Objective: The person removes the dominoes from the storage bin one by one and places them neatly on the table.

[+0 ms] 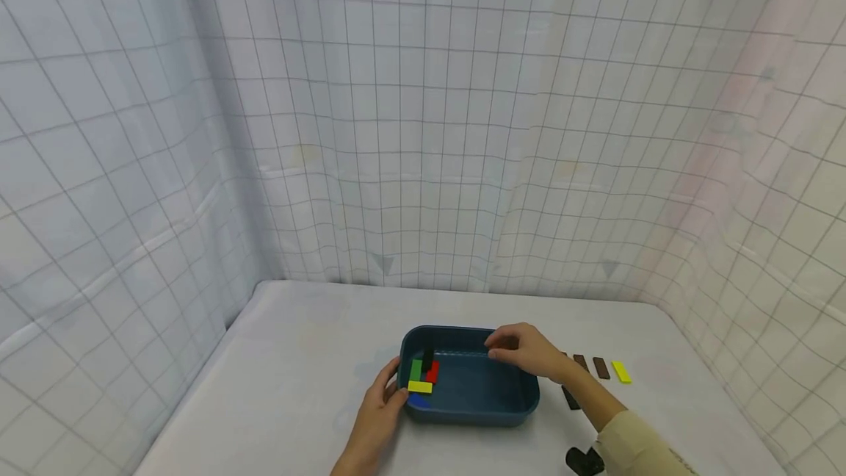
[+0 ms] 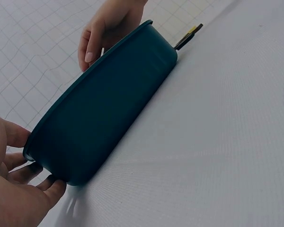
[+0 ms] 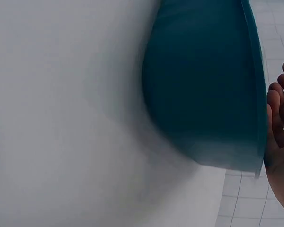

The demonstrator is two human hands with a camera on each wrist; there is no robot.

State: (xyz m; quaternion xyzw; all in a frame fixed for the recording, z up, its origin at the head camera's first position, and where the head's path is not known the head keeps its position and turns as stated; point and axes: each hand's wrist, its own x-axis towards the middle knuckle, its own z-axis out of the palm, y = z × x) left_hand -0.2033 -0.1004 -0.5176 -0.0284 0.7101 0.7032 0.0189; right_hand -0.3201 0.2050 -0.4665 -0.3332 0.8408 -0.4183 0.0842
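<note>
A dark blue tray point(image 1: 471, 413) stands on the white table near the front. My left hand point(image 1: 385, 397) grips its left end, thumb on the rim and fingers under the wall, which the left wrist view shows at the left hand point(image 2: 12, 189) against the tray point(image 2: 109, 109). My right hand point(image 1: 523, 350) hovers over the tray's far right rim with loosely curled fingers, and I see nothing in it. The right wrist view has the right hand's fingers point(image 3: 278, 124) beside the tray point(image 3: 203, 85). At the tray's left end lie green point(image 1: 416, 369), red point(image 1: 432, 372), yellow point(image 1: 420, 387), black point(image 1: 427, 358) and blue point(image 1: 418, 402) blocks.
Right of the tray lie two brown blocks point(image 1: 581, 362) point(image 1: 601, 367), a yellow block point(image 1: 620, 372) and a dark block point(image 1: 570, 397). A small black object point(image 1: 584, 461) sits by my right sleeve. Gridded cloth walls close in the table's back and sides.
</note>
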